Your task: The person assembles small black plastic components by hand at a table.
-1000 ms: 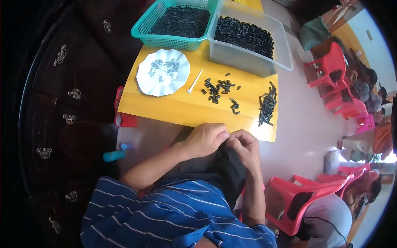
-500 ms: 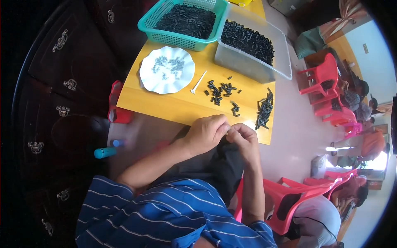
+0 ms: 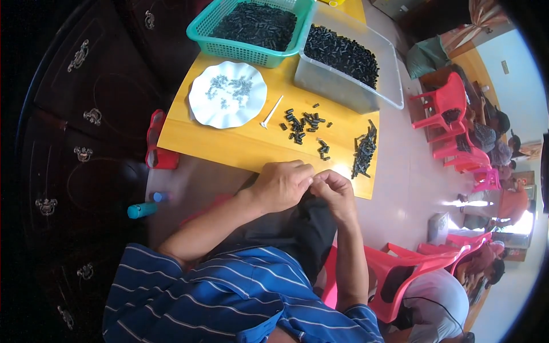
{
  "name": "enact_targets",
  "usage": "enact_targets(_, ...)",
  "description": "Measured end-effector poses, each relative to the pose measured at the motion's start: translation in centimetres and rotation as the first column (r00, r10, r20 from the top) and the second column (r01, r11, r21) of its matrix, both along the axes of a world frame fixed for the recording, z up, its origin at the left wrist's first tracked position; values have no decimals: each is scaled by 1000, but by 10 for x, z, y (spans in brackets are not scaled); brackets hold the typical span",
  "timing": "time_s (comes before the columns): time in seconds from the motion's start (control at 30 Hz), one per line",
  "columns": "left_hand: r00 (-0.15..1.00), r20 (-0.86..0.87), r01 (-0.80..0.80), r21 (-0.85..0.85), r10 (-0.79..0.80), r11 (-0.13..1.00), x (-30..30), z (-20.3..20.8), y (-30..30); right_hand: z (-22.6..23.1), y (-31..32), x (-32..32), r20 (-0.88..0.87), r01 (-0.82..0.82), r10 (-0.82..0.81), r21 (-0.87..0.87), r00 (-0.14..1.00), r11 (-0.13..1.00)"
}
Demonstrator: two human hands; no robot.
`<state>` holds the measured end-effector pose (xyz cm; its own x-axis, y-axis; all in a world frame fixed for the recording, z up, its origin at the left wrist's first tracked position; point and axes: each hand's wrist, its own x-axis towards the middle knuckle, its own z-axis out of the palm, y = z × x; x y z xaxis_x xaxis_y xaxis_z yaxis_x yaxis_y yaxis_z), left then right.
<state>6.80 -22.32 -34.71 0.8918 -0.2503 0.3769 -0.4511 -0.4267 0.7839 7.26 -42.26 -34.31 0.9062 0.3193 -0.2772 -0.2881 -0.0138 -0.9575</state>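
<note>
My left hand (image 3: pixel 284 184) and my right hand (image 3: pixel 334 193) meet fingertip to fingertip just off the near edge of the yellow table (image 3: pixel 211 146). Both are pinched closed; whatever lies between the fingers is too small or hidden to name. Beyond them a loose group of small black cylinders (image 3: pixel 297 126) lies on the tabletop, with a few more black cylinders (image 3: pixel 323 150) nearer my hands. A denser heap of black pieces (image 3: pixel 364 150) sits by the right edge. On the left, a white scalloped plate (image 3: pixel 200 106) bears tiny clear pieces (image 3: pixel 229 90). A thin white stick (image 3: pixel 272 111) rests beside it.
At the back stand a green basket (image 3: pixel 246 52) and a clear plastic bin (image 3: pixel 337 86), both filled with black pieces. Dark drawers (image 3: pixel 63 131) line the left side. Red chairs (image 3: pixel 394 274) and several seated people are to the right. A teal bottle-like object (image 3: pixel 142 210) lies at lower left.
My left hand has rolled slightly, its fingers curling further over, while the fingertips of both hands stay together. The view has shifted a little; the things on the table lie as before.
</note>
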Motion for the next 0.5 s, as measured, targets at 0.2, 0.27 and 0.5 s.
enact_targets(0.2, 981, -191, 8, -164, -40, 986, 6, 0, 6, 14, 12, 4, 215, 25, 18, -199, 976, 980)
enact_targets(0.27, 978, -200, 13, -189, -52, 982, 9, 0, 9, 19, 16, 6, 328, 43, 63, -304, 943, 952)
enact_targets(0.5, 935, -301, 56, -391, -185, 918, 13, 0, 13, 27, 23, 10, 303, 44, 21, -207, 953, 977)
